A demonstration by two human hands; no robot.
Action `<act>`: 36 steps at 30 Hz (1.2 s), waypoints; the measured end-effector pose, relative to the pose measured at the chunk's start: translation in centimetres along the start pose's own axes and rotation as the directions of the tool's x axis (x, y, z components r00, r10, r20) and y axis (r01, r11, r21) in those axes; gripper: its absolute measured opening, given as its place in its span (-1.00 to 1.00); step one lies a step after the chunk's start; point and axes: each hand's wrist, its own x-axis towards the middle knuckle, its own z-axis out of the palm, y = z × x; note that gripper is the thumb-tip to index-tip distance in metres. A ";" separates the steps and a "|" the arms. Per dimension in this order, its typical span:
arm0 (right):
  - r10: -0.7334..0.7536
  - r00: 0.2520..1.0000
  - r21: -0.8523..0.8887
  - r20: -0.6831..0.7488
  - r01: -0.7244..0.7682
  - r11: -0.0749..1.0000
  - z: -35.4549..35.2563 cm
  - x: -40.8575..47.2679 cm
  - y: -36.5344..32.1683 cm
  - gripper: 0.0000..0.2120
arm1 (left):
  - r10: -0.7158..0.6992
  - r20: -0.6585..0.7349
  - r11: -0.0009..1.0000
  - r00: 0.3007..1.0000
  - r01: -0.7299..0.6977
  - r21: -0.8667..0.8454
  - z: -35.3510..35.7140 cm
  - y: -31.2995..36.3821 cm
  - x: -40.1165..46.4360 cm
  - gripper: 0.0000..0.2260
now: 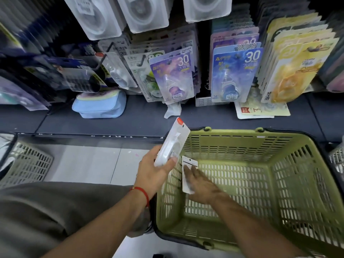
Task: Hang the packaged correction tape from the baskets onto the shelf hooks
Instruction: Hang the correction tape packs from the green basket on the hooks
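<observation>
Store aisle: dark shelf ledge [141,121] running under hooks [101,61] carrying hanging packs; blue pouch [99,105] lying on ledge; pale tiled floor [96,162] below. Green basket [290,175] sitting on floor against ledge. Left hand [155,171] gripping white correction tape pack [172,143], tilting it up over basket's left rim. Right hand [200,185] reaching inside basket, fingers lying on second pack [189,170] against left wall; grasp unclear, blurred.

Left hand [155,169], wrist circled by a red string bracelet [143,193], reaching forward, thumb and fingers curling around a white packet [172,144]. Right hand [200,183], palm down, fingers extending, pressing on a flat white card [189,167]. Forearms converging.
</observation>
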 end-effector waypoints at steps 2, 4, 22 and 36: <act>0.019 0.996 0.161 -0.091 -0.005 0.987 -2.8 -2.0 1.4 0.01 | -0.045 -0.022 0.989 0.999 0.042 -0.141 -0.8 1.0 0.3 -0.77; 0.114 0.973 0.390 -0.202 -0.027 0.920 -5.7 -4.0 2.0 -0.20 | -0.117 -0.058 0.965 0.991 0.100 -0.243 -1.3 1.7 0.5 -0.78; 0.324 0.808 0.794 -0.491 0.263 0.548 -26.5 -17.6 -10.1 -0.82 | 0.039 0.326 0.366 0.945 0.290 -0.884 0.8 15.8 -2.9 -0.48; 0.077 0.581 0.480 -0.810 0.583 0.656 -33.6 -16.6 -12.6 -0.66 | 0.428 0.148 0.816 0.892 -0.312 -0.486 -5.9 24.8 3.6 -0.53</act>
